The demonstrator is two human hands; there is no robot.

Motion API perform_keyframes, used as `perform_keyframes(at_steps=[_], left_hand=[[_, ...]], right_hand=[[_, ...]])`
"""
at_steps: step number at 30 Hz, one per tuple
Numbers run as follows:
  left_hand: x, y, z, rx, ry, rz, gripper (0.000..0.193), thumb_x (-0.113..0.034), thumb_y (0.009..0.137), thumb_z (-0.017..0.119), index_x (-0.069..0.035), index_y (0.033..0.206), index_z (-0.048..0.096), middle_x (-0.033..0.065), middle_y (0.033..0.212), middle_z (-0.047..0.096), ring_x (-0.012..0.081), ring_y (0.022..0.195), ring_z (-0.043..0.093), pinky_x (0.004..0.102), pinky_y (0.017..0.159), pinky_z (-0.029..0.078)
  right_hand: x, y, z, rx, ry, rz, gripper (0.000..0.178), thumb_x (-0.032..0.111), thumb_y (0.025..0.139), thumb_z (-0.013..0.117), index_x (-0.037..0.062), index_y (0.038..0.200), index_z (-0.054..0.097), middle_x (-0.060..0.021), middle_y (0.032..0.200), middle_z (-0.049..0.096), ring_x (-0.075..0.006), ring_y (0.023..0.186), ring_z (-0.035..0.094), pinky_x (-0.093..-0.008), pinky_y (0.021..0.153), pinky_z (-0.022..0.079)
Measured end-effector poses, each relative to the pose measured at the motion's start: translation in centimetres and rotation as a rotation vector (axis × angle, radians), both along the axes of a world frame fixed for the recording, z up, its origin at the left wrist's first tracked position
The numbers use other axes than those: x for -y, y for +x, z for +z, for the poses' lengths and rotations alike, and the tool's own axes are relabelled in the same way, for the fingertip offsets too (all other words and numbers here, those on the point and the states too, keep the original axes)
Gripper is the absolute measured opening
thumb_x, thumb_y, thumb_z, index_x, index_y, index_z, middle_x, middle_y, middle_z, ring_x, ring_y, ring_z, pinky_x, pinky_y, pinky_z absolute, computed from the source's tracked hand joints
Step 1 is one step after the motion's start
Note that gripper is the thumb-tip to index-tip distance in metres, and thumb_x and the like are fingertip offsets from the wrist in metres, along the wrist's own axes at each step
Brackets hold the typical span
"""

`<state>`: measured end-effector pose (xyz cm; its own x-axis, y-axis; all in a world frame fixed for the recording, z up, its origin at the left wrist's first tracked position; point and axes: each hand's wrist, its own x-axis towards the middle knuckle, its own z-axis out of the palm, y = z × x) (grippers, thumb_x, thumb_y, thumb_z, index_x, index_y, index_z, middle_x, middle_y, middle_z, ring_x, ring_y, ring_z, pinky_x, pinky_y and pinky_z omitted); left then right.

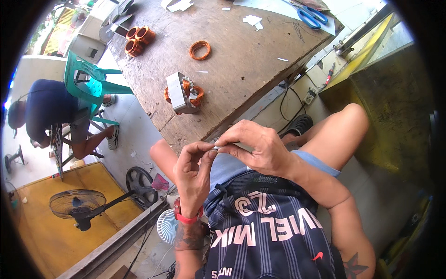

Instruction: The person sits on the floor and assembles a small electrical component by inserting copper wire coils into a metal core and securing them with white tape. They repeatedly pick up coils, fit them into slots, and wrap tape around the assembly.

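My left hand [194,169] and my right hand [254,146] meet over my lap, fingertips pinched together. Between them is a small pale piece [215,148], mostly covered by the fingers; its kind cannot be made out. Just beyond, near the wooden table's [223,83] edge, sits a metal motor stator core [175,93] with copper windings bulging from its sides. Farther back lies a loose ring of copper wire [200,50]. Several wound copper coils [134,47] stand bunched together at the table's far left.
Blue-handled scissors [312,17] and white paper scraps [252,20] lie at the table's far side. A black fan [78,204] is at lower left. Beyond it, another person [51,104] bends forward by a green plastic chair [86,76]. A soldering iron [330,73] is at right.
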<state>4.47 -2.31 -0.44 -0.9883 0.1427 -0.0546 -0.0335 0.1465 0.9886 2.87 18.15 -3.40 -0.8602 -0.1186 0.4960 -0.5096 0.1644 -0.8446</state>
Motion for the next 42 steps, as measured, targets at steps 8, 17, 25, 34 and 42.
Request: perform_keyframes(at_steps=[8,17,25,34,42], left_hand=[[1.7,-1.0,-1.4,-0.071,0.385,0.119,0.014,0.001,0.106,0.066,-0.005,0.119,0.065,0.0096,0.114,0.072,0.0167,0.095,0.070,0.0338,0.084,0.059],[2.2,-8.4,-2.4,-0.328,-0.628,0.143,0.044,-0.024,0.089,0.088,-0.003,0.123,0.072,0.0133,0.128,0.065,0.0289,0.123,0.059,0.0389,0.107,0.047],[2.1,-9.8,-2.1,-0.326,-0.797,0.092,0.043,-0.025,0.084,0.091,-0.004,0.116,0.073,0.0098,0.123,0.067,0.0302,0.118,0.059,0.0408,0.102,0.046],[2.0,-9.1,-3.2,-0.476,-0.935,0.148,0.049,-0.029,0.082,0.093,-0.004,0.119,0.072,0.0106,0.126,0.067,0.0335,0.123,0.056,0.0466,0.108,0.042],[2.3,-9.3,-3.6,-0.511,-0.904,0.137,0.053,-0.026,0.081,0.093,0.000,0.119,0.069,0.0172,0.126,0.065,0.0364,0.124,0.055,0.0486,0.108,0.042]], right_hand=[[-0.6,-3.4,0.7,-0.177,-0.009,-0.035,0.024,0.005,0.094,0.077,0.0085,0.118,0.075,-0.0097,0.102,0.073,-0.0258,0.094,0.072,-0.0392,0.083,0.060],[0.0,-11.5,0.4,0.103,0.328,-0.012,0.025,0.021,0.096,0.070,0.0002,0.107,0.078,-0.0206,0.101,0.075,-0.0391,0.101,0.070,-0.0488,0.097,0.054],[1.4,-12.6,-1.4,-0.127,0.336,-0.032,0.026,0.028,0.099,0.069,0.0014,0.101,0.073,-0.0190,0.097,0.072,-0.0373,0.100,0.070,-0.0504,0.097,0.053],[-5.2,-13.6,0.3,-0.176,0.778,-0.429,0.015,0.021,0.096,0.074,0.0061,0.095,0.072,-0.0090,0.095,0.072,-0.0251,0.095,0.069,-0.0412,0.092,0.051],[1.6,-12.6,-1.0,-0.018,0.412,-0.007,0.025,0.028,0.100,0.069,0.0038,0.100,0.075,-0.0142,0.099,0.075,-0.0297,0.103,0.072,-0.0456,0.097,0.052]])
